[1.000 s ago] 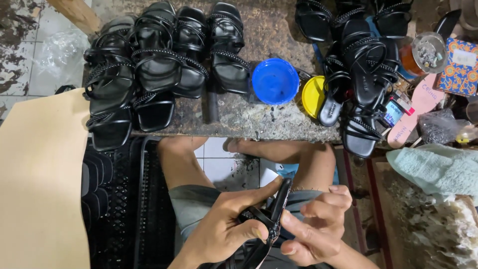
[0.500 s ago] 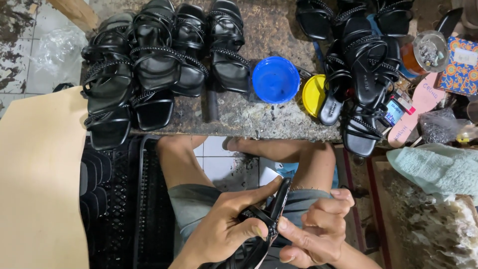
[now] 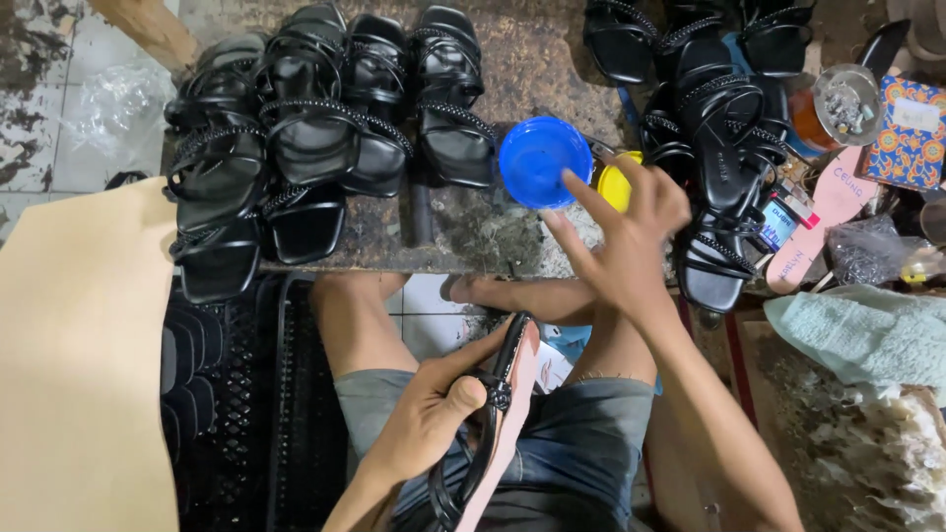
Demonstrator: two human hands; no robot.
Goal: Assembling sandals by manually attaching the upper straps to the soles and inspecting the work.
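My left hand grips a black strappy sandal with a pink underside, held on edge over my lap. My right hand is lifted away from it, fingers spread, reaching over the edge of the stone slab. Its fingertips are just beside a round blue lid and a yellow tin behind it. The right hand holds nothing.
Rows of finished black sandals stand on the slab at left, more at right. A tan sheet lies at left, a black crate beside my leg. A pink insole, patterned box and pale cloth crowd the right.
My right hand has let go of the sandal and moved up toward the blue lid. The left hand keeps the sandal at my lap.
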